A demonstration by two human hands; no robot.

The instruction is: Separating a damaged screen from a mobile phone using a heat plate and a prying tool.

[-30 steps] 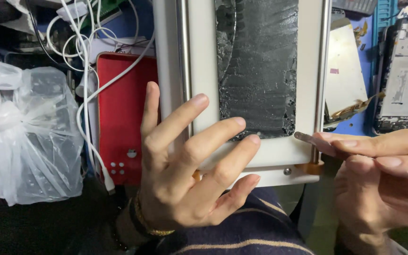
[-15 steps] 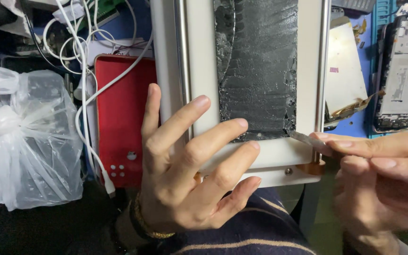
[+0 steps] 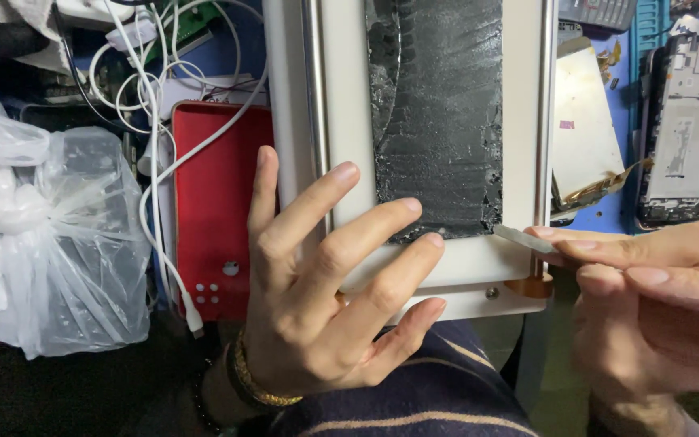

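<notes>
Two hands work the near end of the white tablet [image 3: 479,267], whose long axis runs away from me. My left hand [image 3: 325,299] lies flat, fingers spread across its near-left corner. My right hand [image 3: 649,299] pinches a thin metal blade [image 3: 523,239], its tip at the near-right edge of the cracked black panel [image 3: 446,113], so that hand is nearer.

White frame [image 3: 455,271]: smooth matt plastic; black panel [image 3: 446,105]: rough, cracked; red case [image 3: 216,210]: smooth matt; bag [image 3: 50,243]: crinkled clear plastic.
</notes>
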